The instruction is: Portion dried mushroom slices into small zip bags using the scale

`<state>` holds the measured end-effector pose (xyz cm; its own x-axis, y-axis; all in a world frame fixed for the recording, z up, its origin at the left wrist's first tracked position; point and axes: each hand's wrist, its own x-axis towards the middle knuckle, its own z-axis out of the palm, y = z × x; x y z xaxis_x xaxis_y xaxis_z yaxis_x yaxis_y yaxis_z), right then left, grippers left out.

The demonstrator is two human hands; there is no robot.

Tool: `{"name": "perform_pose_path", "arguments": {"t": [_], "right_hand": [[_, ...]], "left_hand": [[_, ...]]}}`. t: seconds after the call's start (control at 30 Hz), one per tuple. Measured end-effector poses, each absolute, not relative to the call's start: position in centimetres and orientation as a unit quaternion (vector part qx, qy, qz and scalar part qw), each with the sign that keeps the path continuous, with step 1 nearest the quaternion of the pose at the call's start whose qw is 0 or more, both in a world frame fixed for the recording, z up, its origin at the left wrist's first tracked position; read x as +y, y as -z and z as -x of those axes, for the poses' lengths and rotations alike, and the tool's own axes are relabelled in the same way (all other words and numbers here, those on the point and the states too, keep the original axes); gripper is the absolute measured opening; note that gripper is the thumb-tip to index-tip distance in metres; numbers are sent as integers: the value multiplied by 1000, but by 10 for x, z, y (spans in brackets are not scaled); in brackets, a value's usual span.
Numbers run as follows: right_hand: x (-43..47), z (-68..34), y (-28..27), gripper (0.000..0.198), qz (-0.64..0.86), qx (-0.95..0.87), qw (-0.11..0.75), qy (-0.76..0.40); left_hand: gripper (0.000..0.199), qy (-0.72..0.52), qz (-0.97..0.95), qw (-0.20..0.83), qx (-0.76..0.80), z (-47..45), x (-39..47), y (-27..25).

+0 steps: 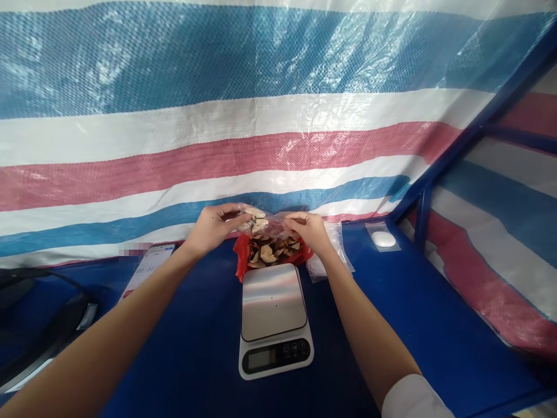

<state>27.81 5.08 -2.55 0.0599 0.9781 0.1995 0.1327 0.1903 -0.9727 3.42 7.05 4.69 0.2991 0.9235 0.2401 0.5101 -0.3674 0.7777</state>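
Between my two hands is a small clear plastic bag [274, 223] with pale dried slices in its left part. My left hand [216, 223] pinches the bag's left side, thumb across the front. At the right end, my right hand [307, 227] has its fingers closed on the bag's edge. Just below the bag, an open red plastic bag [241, 255] holds many dried brown-and-cream slices [274, 249]. In front of it lies a kitchen scale [274, 307] with a silver plate, a few dark specks on it, and a dark display with no readable number.
Under my right wrist lies a stack of clear plastic bags [328, 255]. Further right, a white rounded object [383, 239] rests on a clear packet. A phone [150, 266] showing a timer and a black strap-like item [65, 319] are at left. A striped tarp [217, 145] hangs behind the blue table [195, 348].
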Motion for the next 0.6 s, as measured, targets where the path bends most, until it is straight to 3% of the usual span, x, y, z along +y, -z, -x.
{"name": "perform_pose_path", "arguments": {"t": [0.3, 0.6], "right_hand": [[50, -272, 29, 15, 534, -585, 486, -370], [48, -275, 26, 13, 523, -624, 468, -344]], "left_hand": [[53, -265, -803, 268, 462, -30, 78, -53], [43, -385, -747, 229, 492, -31, 77, -49]]}}
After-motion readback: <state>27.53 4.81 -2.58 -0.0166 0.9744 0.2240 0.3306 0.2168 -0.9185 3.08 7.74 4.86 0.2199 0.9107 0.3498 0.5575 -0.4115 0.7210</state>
